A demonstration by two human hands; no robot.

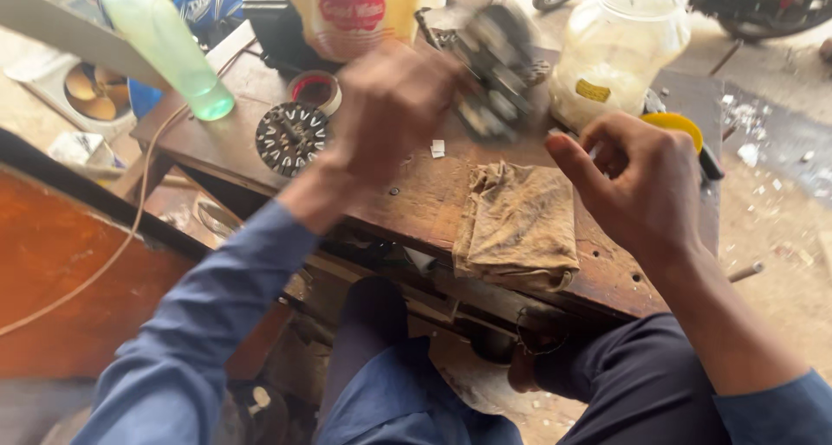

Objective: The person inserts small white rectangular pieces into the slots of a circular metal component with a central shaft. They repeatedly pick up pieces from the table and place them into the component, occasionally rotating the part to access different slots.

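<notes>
We hold a dark, blurred metal motor part (496, 68) in our left hand (390, 107), fingers wrapped around its near end, above the back of the worn brown wooden desk (416, 198). It lies up and left of our right hand (641, 185), whose fingers are curled, holding nothing we can make out. A clear plastic jar (617, 51) behind looks nearly empty.

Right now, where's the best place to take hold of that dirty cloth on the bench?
Probably the near edge of the cloth, where it droops over the front of the wooden bench. Come from the front, pinching the overhanging fold; the rest lies flat and crumpled.
</notes>
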